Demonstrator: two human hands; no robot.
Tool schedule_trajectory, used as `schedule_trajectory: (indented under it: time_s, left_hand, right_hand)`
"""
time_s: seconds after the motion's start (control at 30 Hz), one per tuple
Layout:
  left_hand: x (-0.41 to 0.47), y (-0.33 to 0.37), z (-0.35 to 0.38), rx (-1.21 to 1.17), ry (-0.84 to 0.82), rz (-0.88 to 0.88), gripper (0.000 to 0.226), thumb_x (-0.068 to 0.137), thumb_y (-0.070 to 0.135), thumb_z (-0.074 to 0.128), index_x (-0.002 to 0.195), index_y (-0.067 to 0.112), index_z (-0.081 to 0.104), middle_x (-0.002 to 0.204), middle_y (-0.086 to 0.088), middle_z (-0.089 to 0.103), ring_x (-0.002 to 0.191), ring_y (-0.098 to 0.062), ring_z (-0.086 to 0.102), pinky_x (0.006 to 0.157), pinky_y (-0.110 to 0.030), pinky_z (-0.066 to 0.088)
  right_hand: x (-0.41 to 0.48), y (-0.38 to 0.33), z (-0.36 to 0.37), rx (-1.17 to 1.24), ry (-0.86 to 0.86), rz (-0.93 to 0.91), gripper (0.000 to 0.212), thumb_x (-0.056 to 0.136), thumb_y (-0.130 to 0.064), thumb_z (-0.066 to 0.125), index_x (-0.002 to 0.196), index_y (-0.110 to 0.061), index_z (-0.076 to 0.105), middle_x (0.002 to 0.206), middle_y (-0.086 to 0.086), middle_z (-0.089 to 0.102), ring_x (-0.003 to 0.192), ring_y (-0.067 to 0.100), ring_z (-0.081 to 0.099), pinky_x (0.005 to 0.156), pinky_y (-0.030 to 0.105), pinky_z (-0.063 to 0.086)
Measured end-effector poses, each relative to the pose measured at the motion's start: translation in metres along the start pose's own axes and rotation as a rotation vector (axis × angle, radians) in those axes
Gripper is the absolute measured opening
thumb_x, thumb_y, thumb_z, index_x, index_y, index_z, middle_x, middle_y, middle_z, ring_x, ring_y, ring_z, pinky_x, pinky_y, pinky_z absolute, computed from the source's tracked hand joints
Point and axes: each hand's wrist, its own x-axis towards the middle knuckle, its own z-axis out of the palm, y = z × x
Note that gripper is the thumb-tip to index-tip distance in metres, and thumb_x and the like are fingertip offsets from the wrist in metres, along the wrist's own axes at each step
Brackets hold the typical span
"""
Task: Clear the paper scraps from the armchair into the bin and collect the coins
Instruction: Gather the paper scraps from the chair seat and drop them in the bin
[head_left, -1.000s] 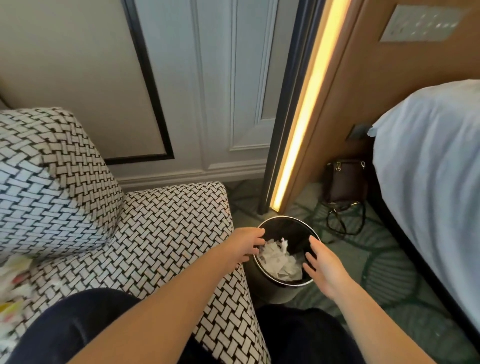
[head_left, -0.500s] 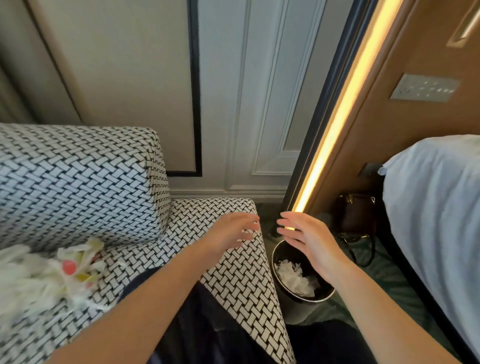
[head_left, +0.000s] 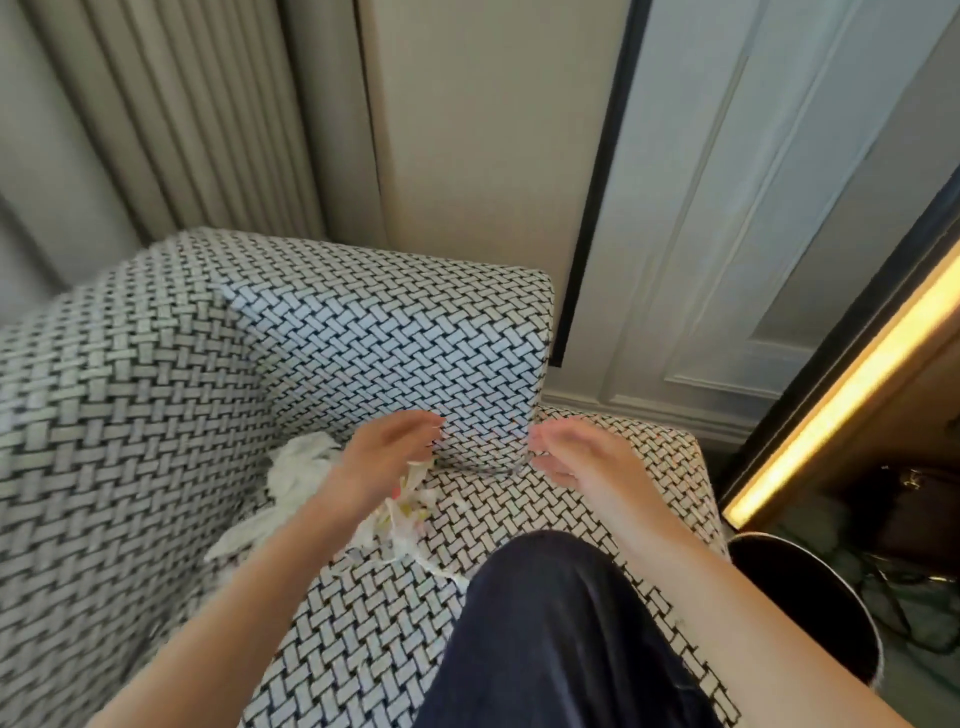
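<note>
Both hands have swung from the bin (head_left: 800, 603) to the armchair (head_left: 156, 415) seat. My left hand (head_left: 387, 457) hovers, fingers straight, over the paper scraps (head_left: 301, 467); my right hand (head_left: 576, 452) is alongside, fingers relaxed and empty.

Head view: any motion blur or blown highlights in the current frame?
Head view: motion blur smears the curtain and the armchair at left; the paper scraps are soft, with their detail lost; the light strip at right clips to yellow-white; the bin below it sits in shadow.
</note>
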Motion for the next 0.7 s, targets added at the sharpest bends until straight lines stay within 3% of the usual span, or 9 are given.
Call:
schedule_trajectory:
  time_s: [0.17,0.33,0.47,0.57,0.7]
  left_hand:
    - [-0.010,-0.056,-0.056,-0.001,0.281,-0.109,0.021,0.095,0.022,0.049,0.111,0.025,0.062,0.113,0.008,0.062,0.103,-0.013,0.059,0.100,-0.042,0.043]
    - [-0.020,-0.102,-0.072,0.015,0.439,-0.157,0.026,0.091,0.009,0.054,0.108,0.028,0.060,0.120,0.009,0.053,0.112,-0.014,0.050,0.096,-0.030,0.039]
    - [-0.022,-0.128,-0.071,-0.001,0.436,-0.190,0.036,0.086,0.006,0.058,0.106,0.035,0.062,0.126,0.010,0.044,0.119,-0.013,0.044,0.101,-0.032,0.038]
    - [-0.023,-0.139,-0.062,0.029,0.470,-0.208,0.043,0.082,0.007,0.060,0.115,0.035,0.058,0.125,0.010,0.048,0.114,-0.021,0.051,0.096,-0.040,0.046]
    - [-0.027,-0.145,-0.049,-0.003,0.600,-0.240,0.046,0.076,0.005,0.070,0.111,0.024,0.047,0.111,0.000,0.051,0.097,-0.020,0.055,0.078,-0.031,0.050]
  right_hand:
    - [0.018,0.011,0.060,-0.061,-0.109,-0.005,0.015,0.092,-0.028,0.056,0.100,-0.024,0.068,0.100,-0.011,0.068,0.095,0.004,0.064,0.094,0.028,0.049]
    - [0.027,0.027,0.113,-0.242,-0.220,-0.138,0.020,0.095,-0.025,0.051,0.109,-0.017,0.063,0.108,-0.016,0.060,0.095,-0.009,0.055,0.082,0.008,0.046]
    - [0.032,0.054,0.146,-0.571,-0.283,-0.297,0.026,0.094,-0.025,0.052,0.119,-0.027,0.059,0.127,-0.009,0.054,0.121,0.006,0.044,0.106,0.021,0.031]
    - [0.030,0.072,0.153,-0.856,-0.328,-0.360,0.037,0.095,-0.035,0.048,0.131,-0.037,0.049,0.151,0.000,0.027,0.139,0.018,0.022,0.113,0.033,0.019]
    - [0.029,0.085,0.155,-1.011,-0.461,-0.337,0.044,0.096,-0.036,0.046,0.138,-0.045,0.036,0.158,0.002,-0.015,0.144,0.026,0.010,0.113,0.043,0.028]
